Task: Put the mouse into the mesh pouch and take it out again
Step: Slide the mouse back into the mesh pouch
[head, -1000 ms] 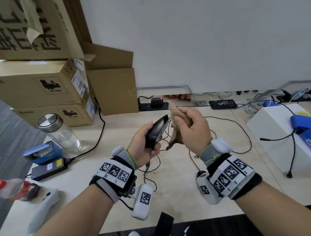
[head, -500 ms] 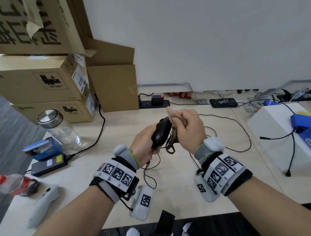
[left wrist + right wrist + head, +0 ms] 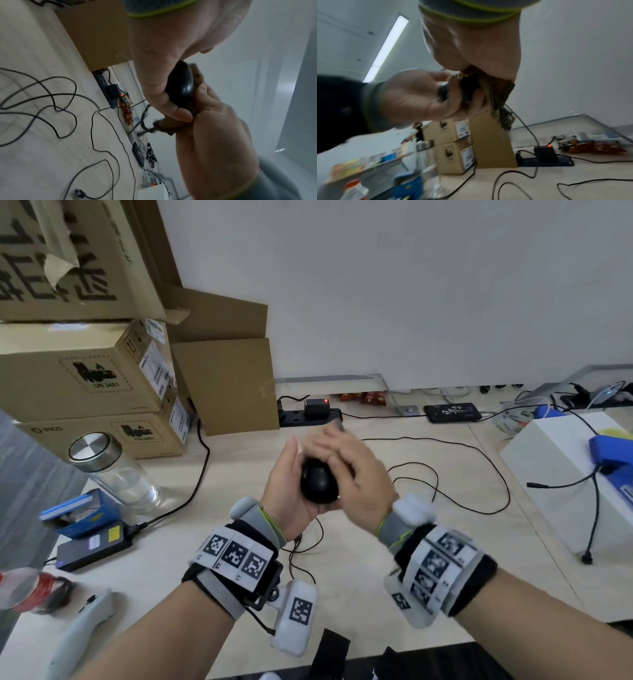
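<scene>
1. Black and glossy, the mouse (image 3: 318, 486) is held in the air above the table (image 3: 394, 570), in front of the power strip (image 3: 310, 416) by the wall.
2. The left hand (image 3: 291, 491) cups the mouse from its left side, fingers curled round its body.
3. The right hand (image 3: 359, 487) is blurred in the head view; the wrist views show it gripping the brown mesh pouch (image 3: 173, 126) bunched against the right side of the mouse.
4. The mouse looks mostly bare, with mesh only along one edge, so I judge the insertion barely begun.
5. Left to do: work the pouch mouth over the mouse, seat it fully, then draw it out again.
</scene>
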A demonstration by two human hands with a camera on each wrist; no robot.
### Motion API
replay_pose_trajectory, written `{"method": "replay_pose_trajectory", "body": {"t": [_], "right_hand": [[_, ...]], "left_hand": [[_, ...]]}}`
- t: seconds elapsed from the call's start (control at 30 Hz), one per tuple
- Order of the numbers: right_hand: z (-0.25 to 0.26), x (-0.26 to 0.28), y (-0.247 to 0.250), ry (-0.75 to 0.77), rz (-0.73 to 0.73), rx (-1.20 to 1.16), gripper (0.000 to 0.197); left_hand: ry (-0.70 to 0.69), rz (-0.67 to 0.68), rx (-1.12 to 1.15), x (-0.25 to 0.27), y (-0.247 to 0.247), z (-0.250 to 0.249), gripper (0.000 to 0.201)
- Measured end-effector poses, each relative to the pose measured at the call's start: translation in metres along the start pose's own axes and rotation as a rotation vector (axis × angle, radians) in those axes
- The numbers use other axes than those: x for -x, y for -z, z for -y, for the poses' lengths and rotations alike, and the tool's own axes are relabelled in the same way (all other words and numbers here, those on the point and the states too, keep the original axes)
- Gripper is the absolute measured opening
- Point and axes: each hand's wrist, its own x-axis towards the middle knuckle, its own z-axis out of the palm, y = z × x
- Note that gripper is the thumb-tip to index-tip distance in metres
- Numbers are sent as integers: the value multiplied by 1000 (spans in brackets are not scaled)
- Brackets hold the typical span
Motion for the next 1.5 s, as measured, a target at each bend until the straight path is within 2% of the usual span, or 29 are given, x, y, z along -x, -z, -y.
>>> {"method": "replay_pose_trajectory", "body": {"t": [0.13, 0.23, 0.3, 0.4, 0.43, 0.47, 0.53, 0.6, 0.63, 0.73, 0.9, 0.93, 1.07, 1.13, 1.17, 1.23, 1.27, 1.3, 1.4, 1.43, 1.5], "right_hand": [[-3, 30, -20, 209, 93, 142, 36], [-17, 22, -11, 222, 156, 135, 38], [-21, 8, -5, 129, 127, 95, 39], [-29, -10, 0, -235, -35, -32, 45], [-29, -12, 1, -314, -66, -81, 46], [-24, -9, 0, -322, -74, -105, 44], [-8, 0, -4, -129, -25, -65, 36], [1, 15, -12, 123, 95, 50, 36], [-2, 19, -14, 190, 137, 93, 36], [-19, 10, -5, 186, 154, 81, 38], [-25, -9, 2, -241, -123, -130, 34], [-21, -8, 0, -236, -125, -120, 36], [-4, 8, -14, 79, 49, 66, 39], [-10, 13, -14, 145, 96, 86, 37], [-15, 12, -10, 126, 90, 78, 37], [-21, 7, -3, 42, 39, 32, 38], [-24, 3, 1, -21, 14, -10, 38], [-25, -1, 4, -114, -13, -70, 42], [-30, -14, 15, -456, -173, -250, 41], [-32, -17, 20, -529, -244, -251, 37], [-34, -21, 29, -570, -332, -231, 31]], "left_hand": [[29, -38, 128, -6, 4, -4, 91], [38, -31, 16, -9, 9, 1, 91], [21, -20, -76, -8, 9, 2, 84], [8, -12, -159, -8, 8, 3, 84], [-1, -15, -163, -9, 7, 3, 85], [-8, -17, -149, -10, 7, 3, 86], [-10, -12, -71, -13, 7, 1, 87], [-16, -29, 35, -14, 7, -3, 92], [-18, -38, 56, -14, 8, -4, 95], [-31, -26, -24, -16, 11, -3, 95], [-17, 16, -146, -15, 8, 2, 90], [-20, 22, -139, -15, 8, 2, 90], [-25, 39, -29, -18, 12, -2, 98], [-38, 58, -35, -19, 15, -3, 102], [-48, 68, -75, -19, 15, -2, 95], [-65, 83, -185, -16, 14, 1, 60], [-77, 72, -267, -15, 14, 2, 43], [-109, 46, -372, -15, 17, 4, 35], [-252, -28, -869, -15, 29, 2, 50], [-303, -66, -1007, -14, 33, 2, 55], [-359, -152, -1088, -13, 40, 2, 58]]}}
